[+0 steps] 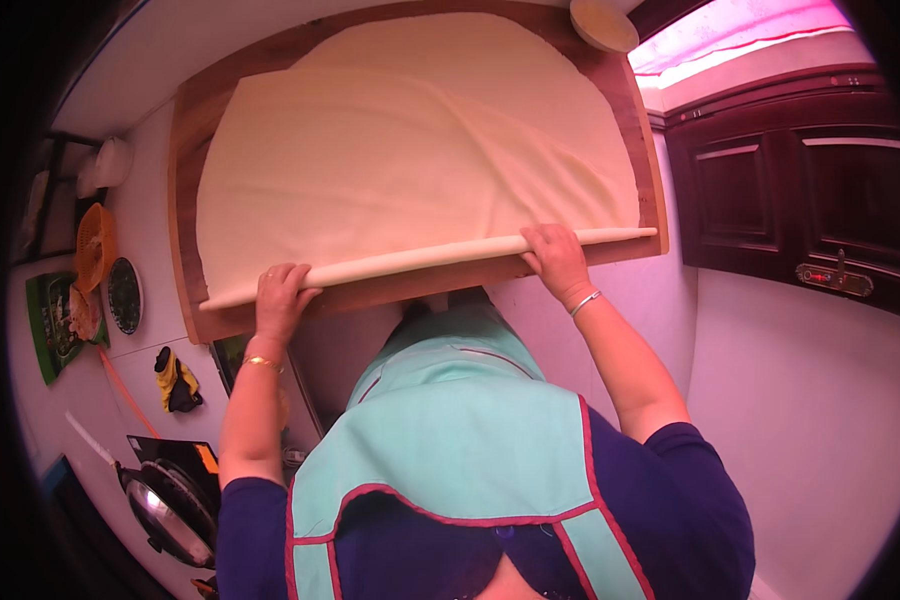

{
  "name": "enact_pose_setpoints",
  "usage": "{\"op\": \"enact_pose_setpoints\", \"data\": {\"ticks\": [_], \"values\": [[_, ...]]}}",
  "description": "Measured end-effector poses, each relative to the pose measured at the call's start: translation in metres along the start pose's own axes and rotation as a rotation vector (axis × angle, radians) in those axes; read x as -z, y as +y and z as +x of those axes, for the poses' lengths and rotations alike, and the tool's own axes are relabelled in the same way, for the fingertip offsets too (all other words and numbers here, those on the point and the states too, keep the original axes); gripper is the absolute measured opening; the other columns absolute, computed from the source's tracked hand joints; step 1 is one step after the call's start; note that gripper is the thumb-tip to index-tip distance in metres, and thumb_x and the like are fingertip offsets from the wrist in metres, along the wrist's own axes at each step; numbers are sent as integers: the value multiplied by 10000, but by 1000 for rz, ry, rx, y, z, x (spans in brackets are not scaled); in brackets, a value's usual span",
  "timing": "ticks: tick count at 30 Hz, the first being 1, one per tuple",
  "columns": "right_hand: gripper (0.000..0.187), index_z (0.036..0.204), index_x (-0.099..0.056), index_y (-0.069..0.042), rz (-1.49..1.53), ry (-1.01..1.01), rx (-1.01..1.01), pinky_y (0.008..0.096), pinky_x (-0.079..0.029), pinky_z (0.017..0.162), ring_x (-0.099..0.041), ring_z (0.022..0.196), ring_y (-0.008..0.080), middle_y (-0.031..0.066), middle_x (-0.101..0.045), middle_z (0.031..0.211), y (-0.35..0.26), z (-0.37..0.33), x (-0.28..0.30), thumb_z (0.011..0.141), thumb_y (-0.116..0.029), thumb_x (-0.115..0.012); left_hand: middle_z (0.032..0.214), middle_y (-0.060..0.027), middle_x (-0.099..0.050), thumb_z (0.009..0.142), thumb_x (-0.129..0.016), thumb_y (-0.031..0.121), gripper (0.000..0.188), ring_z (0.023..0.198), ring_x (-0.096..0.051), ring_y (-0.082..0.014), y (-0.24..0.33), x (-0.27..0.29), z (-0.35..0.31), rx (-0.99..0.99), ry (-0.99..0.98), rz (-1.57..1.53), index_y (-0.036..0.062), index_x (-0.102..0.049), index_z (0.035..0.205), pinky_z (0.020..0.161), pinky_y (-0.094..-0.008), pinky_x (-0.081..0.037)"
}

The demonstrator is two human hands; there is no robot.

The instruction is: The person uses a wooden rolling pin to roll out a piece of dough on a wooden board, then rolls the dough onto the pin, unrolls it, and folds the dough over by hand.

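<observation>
Dough sheet (410, 150): large, pale, thin, spread over wooden board (185, 130), lying directly ahead of both hands. Rolling pin (420, 258) sits on the sheet's near edge; long axis runs left–right, right end slightly farther away. Left hand (282, 298) curls over the pin near its left end; right hand (553, 255) grips right of centre. Both equally near. Green packet (45, 325) and orange strainer (95, 245) lie far left; no legible labels.
</observation>
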State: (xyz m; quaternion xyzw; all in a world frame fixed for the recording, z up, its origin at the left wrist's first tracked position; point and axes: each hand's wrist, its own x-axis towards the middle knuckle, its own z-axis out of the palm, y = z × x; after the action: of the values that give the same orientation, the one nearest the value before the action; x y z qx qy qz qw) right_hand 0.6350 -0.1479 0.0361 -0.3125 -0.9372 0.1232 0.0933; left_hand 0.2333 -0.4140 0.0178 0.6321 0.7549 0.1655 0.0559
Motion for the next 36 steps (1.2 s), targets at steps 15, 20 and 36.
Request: {"op": "enact_pose_setpoints", "data": {"ticks": [15,20,36], "values": [[426,1115,-584,-125,143,-21,1,409,-406,888,-556,973,272,50,-607,970,-20,14,-1,724,-180,-744,1352,-170,-506,893,-632,288,442,1281,-436,-355,-17,-9,29,98,252,-10,64,-546,1263,1080,-517,-302],[412,1124,-603,-107,-133,196,-111,460,-372,977,-540,1045,284,79,-600,1043,-9,-11,-4,741,-188,-733,1256,-123,-571,768,-751,300,513,1216,-496,-311,48,-16,18,53,59,102,127,-589,1223,1072,-460,-321],[436,1137,-593,-120,188,-10,121,412,-410,933,-546,1029,275,81,-594,1042,-32,24,-7,735,-196,-743,1417,-166,-439,948,-539,317,464,1330,-383,-343,-32,-10,49,310,143,231,121,-465,1361,1085,-549,-270]]}}
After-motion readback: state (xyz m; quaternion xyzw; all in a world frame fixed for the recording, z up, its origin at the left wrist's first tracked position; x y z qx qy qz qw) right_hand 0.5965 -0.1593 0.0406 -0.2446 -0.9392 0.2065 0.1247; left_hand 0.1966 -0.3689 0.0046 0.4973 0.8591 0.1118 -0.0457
